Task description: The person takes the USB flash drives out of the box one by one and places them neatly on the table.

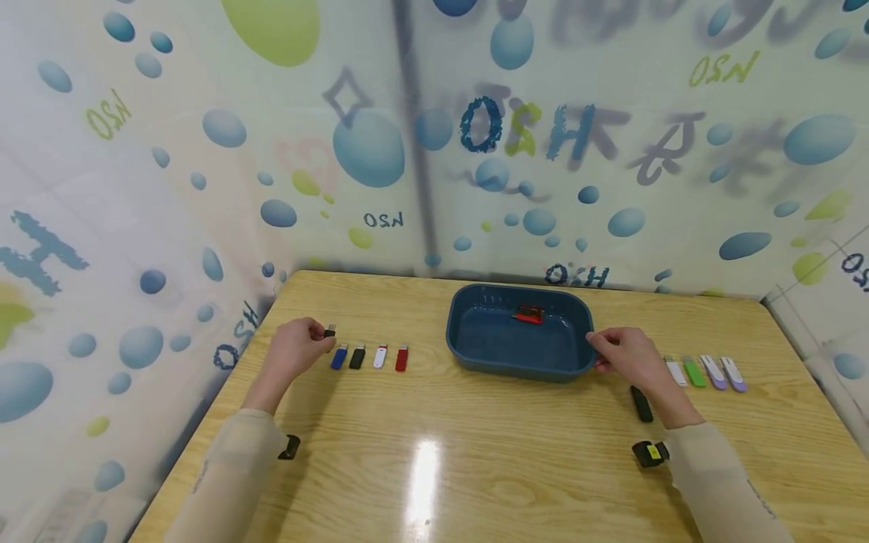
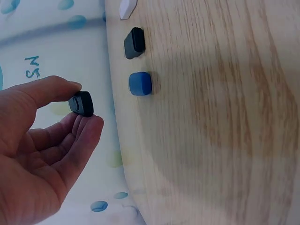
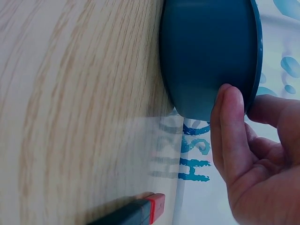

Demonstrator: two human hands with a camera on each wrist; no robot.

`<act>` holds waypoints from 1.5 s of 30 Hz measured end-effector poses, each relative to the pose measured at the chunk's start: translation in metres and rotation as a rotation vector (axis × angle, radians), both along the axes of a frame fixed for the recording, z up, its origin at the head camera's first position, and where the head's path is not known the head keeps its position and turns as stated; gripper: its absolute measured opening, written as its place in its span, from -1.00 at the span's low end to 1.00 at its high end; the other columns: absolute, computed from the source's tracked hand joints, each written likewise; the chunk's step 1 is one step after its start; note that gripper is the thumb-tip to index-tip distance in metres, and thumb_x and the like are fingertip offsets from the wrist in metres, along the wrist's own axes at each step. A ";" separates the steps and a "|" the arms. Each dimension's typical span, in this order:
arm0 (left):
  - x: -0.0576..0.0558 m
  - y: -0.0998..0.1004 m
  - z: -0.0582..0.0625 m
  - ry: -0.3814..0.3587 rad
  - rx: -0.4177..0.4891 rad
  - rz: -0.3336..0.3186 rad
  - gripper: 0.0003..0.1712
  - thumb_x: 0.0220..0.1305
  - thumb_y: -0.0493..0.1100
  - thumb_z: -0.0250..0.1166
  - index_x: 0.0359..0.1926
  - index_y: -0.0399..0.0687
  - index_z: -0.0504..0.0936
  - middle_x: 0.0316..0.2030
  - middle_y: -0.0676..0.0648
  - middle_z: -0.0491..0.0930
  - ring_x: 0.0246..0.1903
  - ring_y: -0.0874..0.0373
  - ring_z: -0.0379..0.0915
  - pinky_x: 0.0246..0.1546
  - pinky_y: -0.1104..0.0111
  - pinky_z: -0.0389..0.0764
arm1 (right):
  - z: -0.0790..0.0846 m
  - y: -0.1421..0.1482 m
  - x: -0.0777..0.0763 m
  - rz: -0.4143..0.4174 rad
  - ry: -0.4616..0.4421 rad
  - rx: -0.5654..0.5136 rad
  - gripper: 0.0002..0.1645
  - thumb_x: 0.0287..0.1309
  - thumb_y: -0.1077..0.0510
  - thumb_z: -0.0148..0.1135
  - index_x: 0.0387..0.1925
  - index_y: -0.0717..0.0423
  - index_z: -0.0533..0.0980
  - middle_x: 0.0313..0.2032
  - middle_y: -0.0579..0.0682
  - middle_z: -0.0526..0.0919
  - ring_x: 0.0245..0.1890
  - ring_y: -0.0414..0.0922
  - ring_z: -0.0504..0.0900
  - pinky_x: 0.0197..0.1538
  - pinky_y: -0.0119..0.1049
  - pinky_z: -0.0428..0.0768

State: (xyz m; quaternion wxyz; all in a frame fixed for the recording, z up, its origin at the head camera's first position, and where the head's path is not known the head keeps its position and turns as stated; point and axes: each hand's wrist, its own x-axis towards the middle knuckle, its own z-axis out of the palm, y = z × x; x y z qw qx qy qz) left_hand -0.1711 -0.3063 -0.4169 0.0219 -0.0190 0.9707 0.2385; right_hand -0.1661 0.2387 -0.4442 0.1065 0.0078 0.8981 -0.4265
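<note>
In the head view my left hand point(image 1: 297, 348) pinches a small black USB flash drive point(image 1: 330, 331) above the table, its metal plug pointing up. The left wrist view shows the black flash drive point(image 2: 81, 104) between thumb and fingertips. Beside that hand lie a blue flash drive point(image 1: 339, 357), a black one point(image 1: 357, 357), a white one point(image 1: 379, 357) and a red one point(image 1: 402, 358) in a row. My right hand point(image 1: 627, 354) grips the right rim of a dark blue plastic tray point(image 1: 516, 367), thumb and fingers on either side of its wall point(image 3: 211, 61).
Red and dark flash drives point(image 1: 529, 315) lie inside the tray. Right of it are a long black stick point(image 1: 641, 404), a white flash drive point(image 1: 675, 372), a green one point(image 1: 694, 372) and two white-and-purple ones point(image 1: 714, 373). A patterned curtain point(image 1: 434, 188) hangs behind the wooden table point(image 1: 475, 452).
</note>
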 end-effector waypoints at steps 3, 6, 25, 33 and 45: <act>0.002 -0.003 -0.001 -0.013 -0.031 -0.007 -0.64 0.37 -0.09 0.37 -0.10 -0.38 0.66 -0.20 -0.29 0.69 -0.24 -0.14 0.62 -0.19 -0.01 0.66 | 0.001 0.000 0.001 -0.001 0.007 0.007 -0.42 0.57 -0.03 0.05 0.08 0.51 0.56 -0.39 0.02 0.69 -0.42 -0.19 0.68 -0.27 -0.27 0.74; 0.003 -0.006 -0.003 -0.038 -0.063 -0.013 -0.63 0.37 -0.09 0.38 -0.09 -0.39 0.69 -0.20 -0.29 0.70 -0.26 -0.14 0.63 -0.20 0.00 0.67 | 0.001 -0.001 0.001 0.004 0.014 0.015 -0.42 0.57 -0.04 0.05 0.06 0.49 0.57 -0.41 0.01 0.69 -0.42 -0.19 0.68 -0.27 -0.26 0.73; 0.004 -0.016 -0.018 -0.075 -0.112 0.021 -0.68 0.34 -0.13 0.41 -0.21 -0.40 0.73 -0.33 -0.23 0.70 -0.40 -0.02 0.56 -0.33 0.12 0.64 | 0.002 -0.001 0.003 0.005 0.023 0.013 -0.43 0.57 -0.02 0.06 0.07 0.50 0.57 -0.42 0.00 0.70 -0.43 -0.18 0.68 -0.26 -0.22 0.74; 0.002 -0.016 -0.021 -0.071 -0.121 0.022 -0.71 0.32 -0.13 0.41 -0.26 -0.36 0.73 -0.41 -0.17 0.67 -0.46 0.01 0.50 -0.42 0.21 0.54 | 0.004 -0.001 0.004 0.002 0.017 0.016 -0.41 0.57 -0.05 0.06 0.06 0.50 0.57 -0.44 -0.01 0.69 -0.44 -0.18 0.67 -0.27 -0.22 0.72; 0.001 -0.016 -0.023 -0.086 -0.132 0.016 -0.68 0.33 -0.12 0.41 -0.22 -0.38 0.74 -0.35 -0.22 0.70 -0.43 0.00 0.52 -0.37 0.15 0.59 | 0.004 0.001 0.004 0.003 0.016 0.019 -0.38 0.58 -0.06 0.05 0.06 0.52 0.56 -0.44 0.00 0.69 -0.45 -0.18 0.67 -0.29 -0.22 0.72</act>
